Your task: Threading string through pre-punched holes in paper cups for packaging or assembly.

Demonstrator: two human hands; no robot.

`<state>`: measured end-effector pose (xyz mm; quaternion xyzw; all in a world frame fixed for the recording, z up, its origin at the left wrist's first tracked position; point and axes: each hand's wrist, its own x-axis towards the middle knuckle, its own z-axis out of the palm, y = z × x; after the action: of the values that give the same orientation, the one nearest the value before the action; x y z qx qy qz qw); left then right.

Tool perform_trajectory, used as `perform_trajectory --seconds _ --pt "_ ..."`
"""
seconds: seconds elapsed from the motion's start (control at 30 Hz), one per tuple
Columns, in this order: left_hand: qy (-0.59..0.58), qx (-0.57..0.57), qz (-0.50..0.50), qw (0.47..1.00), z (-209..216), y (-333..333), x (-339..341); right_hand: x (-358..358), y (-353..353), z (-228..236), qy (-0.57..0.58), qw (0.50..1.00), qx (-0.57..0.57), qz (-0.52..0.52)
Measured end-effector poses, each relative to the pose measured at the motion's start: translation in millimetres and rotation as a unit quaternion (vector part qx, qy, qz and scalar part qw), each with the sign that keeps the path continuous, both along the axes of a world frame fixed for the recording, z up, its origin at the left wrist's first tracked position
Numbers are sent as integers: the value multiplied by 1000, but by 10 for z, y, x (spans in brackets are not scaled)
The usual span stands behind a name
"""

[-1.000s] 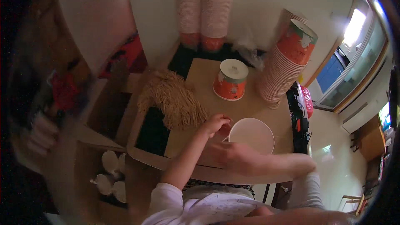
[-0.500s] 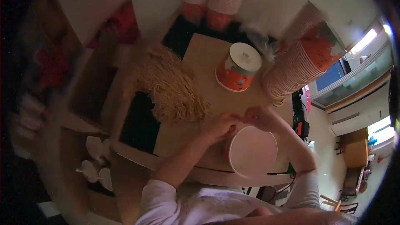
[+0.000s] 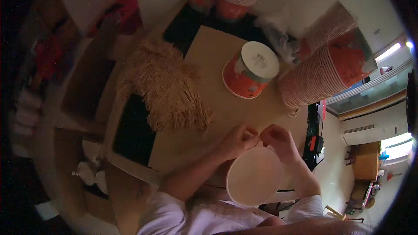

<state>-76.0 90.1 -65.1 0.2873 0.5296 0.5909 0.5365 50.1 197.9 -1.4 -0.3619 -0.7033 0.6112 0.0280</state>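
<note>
White round-rimmed tub [image 3: 254, 178] beside curled fingers [image 3: 249, 138]; shaggy tan strands [image 3: 170, 89]

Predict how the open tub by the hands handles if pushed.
The open tub is probably light for its size: its rim looks thin and nothing shows inside. Its round mouth suggests it could roll if knocked onto its side. That wide, lidless opening may flex if squeezed.

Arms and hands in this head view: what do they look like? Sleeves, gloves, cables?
Left hand and right hand are ungloved, five-fingered human hands. Pale, whitish sleeves end near the elbows, leaving the wrists bare. No cables or markings visible.
</note>
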Motion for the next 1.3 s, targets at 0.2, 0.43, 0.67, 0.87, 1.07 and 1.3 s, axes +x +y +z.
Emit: perform_trajectory --seconds 0.2,0.43,0.67,0.87,1.07,1.3 --pt "79 73 -51 993 121 -3 -19 30 17 -15 130 991 4 -42" --pt "124 66 -38 989 130 -29 16 2 262 142 216 971 97 -26" --pt "206 88 -3 975 165 -21 16 -68 356 292 144 885 345 278" --pt "243 87 -8 966 196 -17 11 -40 350 346 101 881 362 286" --pt "249 104 -10 963 198 -6 -9 -61 361 320 38 893 331 302" --pt "155 112 80 978 190 -67 -21 -39 323 305 15 936 200 288"
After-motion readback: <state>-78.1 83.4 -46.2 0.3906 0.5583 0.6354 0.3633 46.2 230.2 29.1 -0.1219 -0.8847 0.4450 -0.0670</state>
